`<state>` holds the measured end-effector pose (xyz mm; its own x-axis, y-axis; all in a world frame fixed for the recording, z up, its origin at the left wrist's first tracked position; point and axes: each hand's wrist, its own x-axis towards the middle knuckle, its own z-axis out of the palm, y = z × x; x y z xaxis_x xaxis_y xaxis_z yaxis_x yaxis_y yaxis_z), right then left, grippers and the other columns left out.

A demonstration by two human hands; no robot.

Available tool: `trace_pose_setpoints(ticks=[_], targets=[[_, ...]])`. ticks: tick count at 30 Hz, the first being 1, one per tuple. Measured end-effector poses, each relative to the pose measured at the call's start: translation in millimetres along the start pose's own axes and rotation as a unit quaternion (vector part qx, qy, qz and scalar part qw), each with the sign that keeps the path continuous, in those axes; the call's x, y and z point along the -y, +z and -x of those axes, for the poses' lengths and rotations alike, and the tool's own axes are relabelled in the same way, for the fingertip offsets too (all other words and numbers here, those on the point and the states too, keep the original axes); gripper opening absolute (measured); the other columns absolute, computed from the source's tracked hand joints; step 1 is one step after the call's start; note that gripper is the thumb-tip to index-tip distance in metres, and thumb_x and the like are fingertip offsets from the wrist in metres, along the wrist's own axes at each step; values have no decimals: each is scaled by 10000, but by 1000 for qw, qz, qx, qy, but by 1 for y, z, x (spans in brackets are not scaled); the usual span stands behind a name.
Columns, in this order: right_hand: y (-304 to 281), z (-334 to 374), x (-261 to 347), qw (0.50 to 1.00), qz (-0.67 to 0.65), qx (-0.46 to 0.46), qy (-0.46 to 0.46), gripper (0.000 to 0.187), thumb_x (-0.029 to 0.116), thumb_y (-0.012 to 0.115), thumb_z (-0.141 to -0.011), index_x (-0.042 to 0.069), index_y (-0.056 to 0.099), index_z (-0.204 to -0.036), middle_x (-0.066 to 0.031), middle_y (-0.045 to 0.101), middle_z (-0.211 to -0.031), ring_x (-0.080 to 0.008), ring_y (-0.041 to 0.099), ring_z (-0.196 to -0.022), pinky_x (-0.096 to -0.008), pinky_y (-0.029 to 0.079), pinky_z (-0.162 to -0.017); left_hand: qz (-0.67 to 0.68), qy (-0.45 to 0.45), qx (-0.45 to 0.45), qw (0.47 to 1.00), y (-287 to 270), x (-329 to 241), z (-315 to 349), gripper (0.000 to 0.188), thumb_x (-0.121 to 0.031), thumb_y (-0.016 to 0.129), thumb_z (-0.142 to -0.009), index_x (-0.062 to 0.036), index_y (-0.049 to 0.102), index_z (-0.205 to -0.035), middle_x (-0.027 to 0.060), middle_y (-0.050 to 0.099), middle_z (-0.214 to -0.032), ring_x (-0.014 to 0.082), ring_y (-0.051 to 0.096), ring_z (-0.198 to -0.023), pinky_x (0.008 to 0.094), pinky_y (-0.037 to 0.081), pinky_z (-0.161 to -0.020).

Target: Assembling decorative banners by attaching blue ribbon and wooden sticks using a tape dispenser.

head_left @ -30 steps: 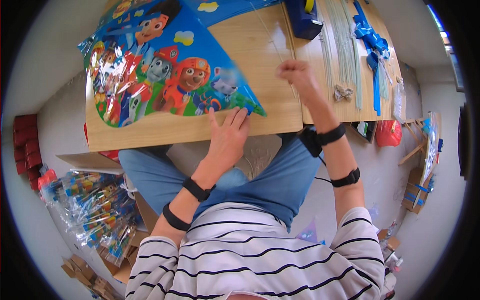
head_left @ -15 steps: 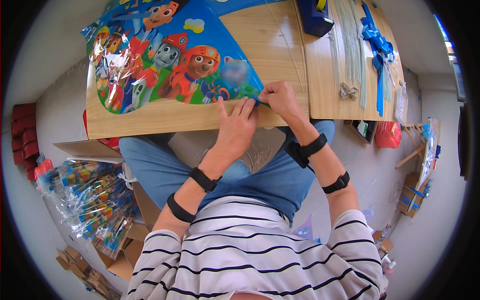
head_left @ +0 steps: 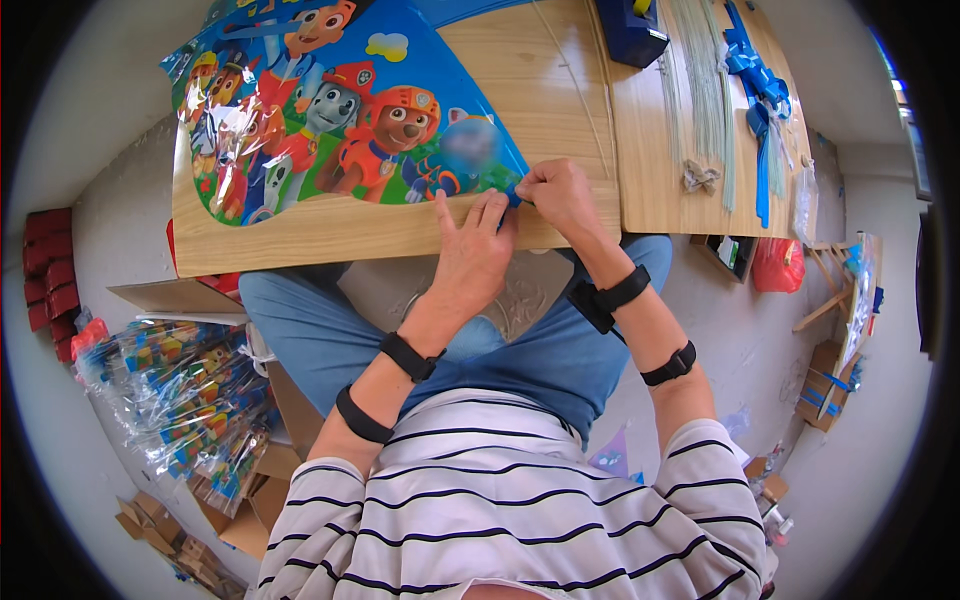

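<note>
A glossy printed kite sail [head_left: 350, 110], blue with cartoon dogs, lies on the wooden table, its right corner reaching toward the near edge. My left hand [head_left: 472, 255] rests on that corner, fingers stretched out and pressing it, thumb apart on the sail's wavy lower border. At the tip of the corner, my right hand [head_left: 565, 200] is closed in a pinch on a small blue part of the sail. The exact fold under the fingertips is hidden.
Thin pale rods [head_left: 705, 100] and a bundle of blue ribbon [head_left: 762, 90] lie on the table's right part, by a dark blue tape dispenser [head_left: 632, 35]. A crumpled scrap [head_left: 700, 177] sits nearer. Left of my legs are wrapped printed sheets [head_left: 190, 400] and cardboard boxes [head_left: 165, 530].
My right hand has shifted very slightly at the corner, and more of the blue part shows between the two hands. My left hand stays nearly in place.
</note>
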<state>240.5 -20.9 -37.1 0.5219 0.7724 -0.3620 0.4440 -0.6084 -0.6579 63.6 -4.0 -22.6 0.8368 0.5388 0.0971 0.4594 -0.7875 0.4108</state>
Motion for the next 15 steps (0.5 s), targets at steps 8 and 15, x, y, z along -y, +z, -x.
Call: trace_pose_setpoints(ticks=[8,15], targets=[[7,3,6,997,71,-41,-3,144,228,757,-693,89,726,-718,-162,696,-790,-348,669,-801,-442,518,-703,0,2,7,1000,-1,0,0,552,22,639,-700,-4,563,-1247,109,432,-1296,254,426,-1293,710,207,-1054],[14,6,8,992,97,-78,-18,83,155,681,-687,83,718,-702,-190,689,-783,-379,668,-784,-455,527,-698,-7,5,3,1000,1,-1,-1,538,19,634,-713,-2,560,-1246,96,425,-1351,250,416,-1304,706,219,-1051]])
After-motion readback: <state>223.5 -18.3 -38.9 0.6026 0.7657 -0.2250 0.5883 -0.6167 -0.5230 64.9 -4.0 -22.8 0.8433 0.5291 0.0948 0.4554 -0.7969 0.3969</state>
